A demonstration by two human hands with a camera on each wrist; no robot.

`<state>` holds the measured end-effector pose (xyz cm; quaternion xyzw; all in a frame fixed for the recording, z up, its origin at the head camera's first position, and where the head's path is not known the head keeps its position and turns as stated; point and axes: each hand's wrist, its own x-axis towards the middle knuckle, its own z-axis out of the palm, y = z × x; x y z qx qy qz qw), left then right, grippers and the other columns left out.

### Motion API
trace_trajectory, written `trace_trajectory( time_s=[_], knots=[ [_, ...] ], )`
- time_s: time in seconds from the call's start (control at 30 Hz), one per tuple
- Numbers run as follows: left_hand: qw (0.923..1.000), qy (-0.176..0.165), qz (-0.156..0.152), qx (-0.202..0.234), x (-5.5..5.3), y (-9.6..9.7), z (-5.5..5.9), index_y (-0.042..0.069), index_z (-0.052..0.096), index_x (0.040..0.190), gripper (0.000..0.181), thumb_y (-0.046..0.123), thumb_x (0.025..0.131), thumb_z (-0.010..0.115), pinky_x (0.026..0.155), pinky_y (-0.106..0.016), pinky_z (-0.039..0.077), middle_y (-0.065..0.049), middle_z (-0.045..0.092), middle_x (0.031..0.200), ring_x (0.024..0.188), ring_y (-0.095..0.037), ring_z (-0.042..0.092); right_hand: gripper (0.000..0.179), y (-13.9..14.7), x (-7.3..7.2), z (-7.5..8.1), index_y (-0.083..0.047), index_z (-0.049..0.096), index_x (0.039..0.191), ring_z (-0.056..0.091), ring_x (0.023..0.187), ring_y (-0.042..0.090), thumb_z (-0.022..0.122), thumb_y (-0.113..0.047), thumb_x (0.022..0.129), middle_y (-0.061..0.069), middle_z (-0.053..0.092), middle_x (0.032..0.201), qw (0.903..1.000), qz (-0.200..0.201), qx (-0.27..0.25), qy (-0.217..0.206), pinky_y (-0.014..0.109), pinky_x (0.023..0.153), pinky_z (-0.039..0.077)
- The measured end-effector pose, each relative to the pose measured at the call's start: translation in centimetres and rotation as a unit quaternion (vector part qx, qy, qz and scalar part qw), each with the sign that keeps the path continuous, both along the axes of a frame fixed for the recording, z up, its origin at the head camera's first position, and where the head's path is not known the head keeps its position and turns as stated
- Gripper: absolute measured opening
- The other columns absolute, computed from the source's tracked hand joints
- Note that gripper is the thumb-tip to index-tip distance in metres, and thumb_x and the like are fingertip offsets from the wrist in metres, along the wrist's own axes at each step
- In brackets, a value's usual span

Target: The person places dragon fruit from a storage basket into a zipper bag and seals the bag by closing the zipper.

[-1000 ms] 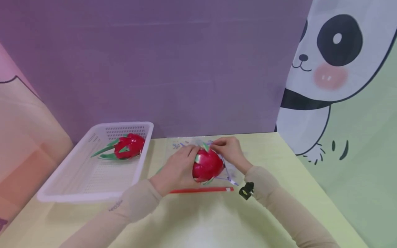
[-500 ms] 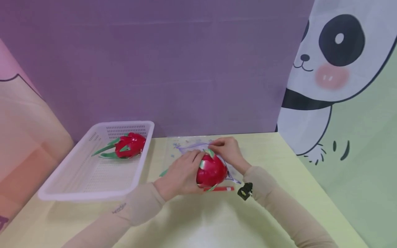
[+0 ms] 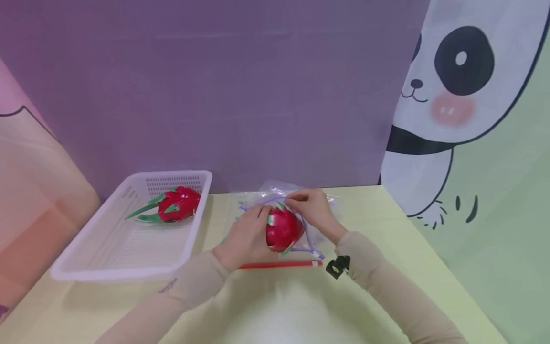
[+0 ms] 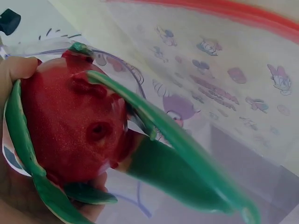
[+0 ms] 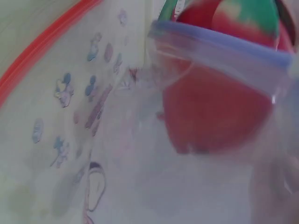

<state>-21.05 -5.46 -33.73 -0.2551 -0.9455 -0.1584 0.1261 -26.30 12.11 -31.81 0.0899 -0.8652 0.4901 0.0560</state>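
My left hand (image 3: 249, 234) grips a red dragon fruit (image 3: 284, 230) from its left side, over the middle of the table. In the left wrist view long green leaves (image 4: 182, 172) stick out from its base. My right hand (image 3: 315, 208) pinches the rim of a clear zip bag with a purple zip strip (image 5: 224, 44). The bag's mouth gapes around the fruit's right end. In the right wrist view, the fruit's tip (image 5: 215, 112) shows through the clear plastic, partly inside the bag. The right fingertips are partly hidden by the fruit in the head view.
A second dragon fruit (image 3: 178, 204) lies in a white plastic basket (image 3: 64, 260) on the left. Under the hands rests a printed clear bag with a red zip strip (image 3: 285, 264). A purple wall panel (image 3: 258, 95) stands behind the table (image 3: 275, 310).
The dragon fruit shifts slightly right and nearer me, then back left and away. The purple-zip bag now bulges up behind it. Both hands keep their holds.
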Motion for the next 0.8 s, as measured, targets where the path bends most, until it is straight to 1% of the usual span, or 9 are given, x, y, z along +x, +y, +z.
trace_trajectory(
  time_s=[0.07,0.13,0.2,0.3,0.43,0.53,0.67,0.73,0.8],
  knots=[
    [0.9998,0.01,0.014,0.008,-0.3,0.0,0.0,0.002,0.039,0.129,0.095,0.044,0.056,0.083,0.084,-0.041,0.052,-0.01,0.049,0.125,0.113,-0.026,0.048,0.019,-0.2,0.2,0.3,-0.008,0.072,0.097,0.061,0.084,0.017,0.069,-0.019,0.081,0.008,0.071,0.093,0.9999,0.002,-0.008,-0.006,0.027,0.073,0.054],
    [0.9992,0.027,0.027,0.011,-0.5,0.1,0.0,0.0,0.04,0.128,0.094,0.045,0.056,0.081,0.085,-0.042,0.051,-0.011,0.051,0.123,0.111,-0.026,0.05,0.019,-0.5,0.4,0.6,-0.007,0.072,0.096,0.061,0.084,0.016,0.069,-0.018,0.081,0.009,0.071,0.094,0.9999,0.003,-0.015,-0.006,0.026,0.072,0.053],
    [0.9982,0.049,0.032,0.016,-0.8,0.2,-0.1,-0.002,0.042,0.126,0.093,0.046,0.057,0.08,0.085,-0.041,0.052,-0.013,0.052,0.12,0.108,-0.027,0.052,0.019,-0.7,0.5,0.8,-0.006,0.071,0.096,0.062,0.084,0.015,0.07,-0.017,0.08,0.009,0.071,0.094,0.9996,0.006,-0.026,-0.001,0.024,0.071,0.053],
    [0.9971,0.063,0.038,0.017,-1.1,0.5,-0.2,-0.003,0.043,0.125,0.093,0.048,0.057,0.08,0.083,-0.04,0.053,-0.014,0.053,0.117,0.104,-0.027,0.054,0.02,-0.9,0.7,1.1,-0.005,0.071,0.097,0.063,0.083,0.015,0.069,-0.016,0.081,0.01,0.071,0.095,0.9992,0.012,-0.037,-0.006,0.022,0.07,0.052],
    [0.9978,0.06,0.027,0.003,-1.7,1.0,-0.5,-0.004,0.044,0.124,0.093,0.05,0.057,0.08,0.083,-0.037,0.053,-0.013,0.054,0.116,0.103,-0.026,0.055,0.019,-1.0,0.8,1.6,-0.008,0.07,0.098,0.062,0.083,0.014,0.068,-0.017,0.081,0.009,0.07,0.096,0.9988,0.012,-0.041,-0.025,0.022,0.069,0.052],
    [0.9987,0.048,0.01,-0.012,-2.0,1.6,-0.5,-0.005,0.045,0.123,0.092,0.049,0.057,0.08,0.087,-0.035,0.051,-0.014,0.056,0.114,0.102,-0.026,0.055,0.019,-0.8,0.8,2.0,-0.009,0.071,0.098,0.061,0.081,0.014,0.069,-0.017,0.081,0.008,0.071,0.094,0.999,0.012,-0.04,-0.017,0.022,0.069,0.051],
    [0.9992,0.037,0.0,-0.016,-2.2,2.5,-0.4,-0.006,0.046,0.123,0.092,0.05,0.058,0.08,0.093,-0.035,0.048,-0.015,0.058,0.114,0.105,-0.028,0.055,0.018,-0.7,0.8,1.8,-0.006,0.071,0.096,0.062,0.076,0.012,0.069,-0.016,0.081,0.009,0.071,0.091,0.9982,0.044,-0.04,0.0,0.023,0.068,0.051],
    [0.9992,0.038,-0.007,-0.009,-2.3,2.9,-0.5,-0.004,0.049,0.121,0.089,0.051,0.058,0.08,0.093,-0.034,0.047,-0.014,0.061,0.111,0.104,-0.026,0.056,0.019,-0.7,0.9,1.5,-0.006,0.071,0.096,0.062,0.075,0.011,0.068,-0.017,0.081,0.009,0.071,0.091,0.9972,0.062,-0.04,-0.002,0.023,0.067,0.051],
    [0.9989,0.042,-0.018,0.0,-2.5,3.4,-0.5,-0.002,0.052,0.116,0.084,0.051,0.058,0.08,0.092,-0.032,0.047,-0.011,0.063,0.105,0.101,-0.024,0.057,0.019,-0.7,1.0,1.4,-0.007,0.071,0.096,0.061,0.076,0.011,0.068,-0.019,0.082,0.008,0.071,0.092,0.9967,0.069,-0.041,-0.01,0.024,0.067,0.051]
  ],
)
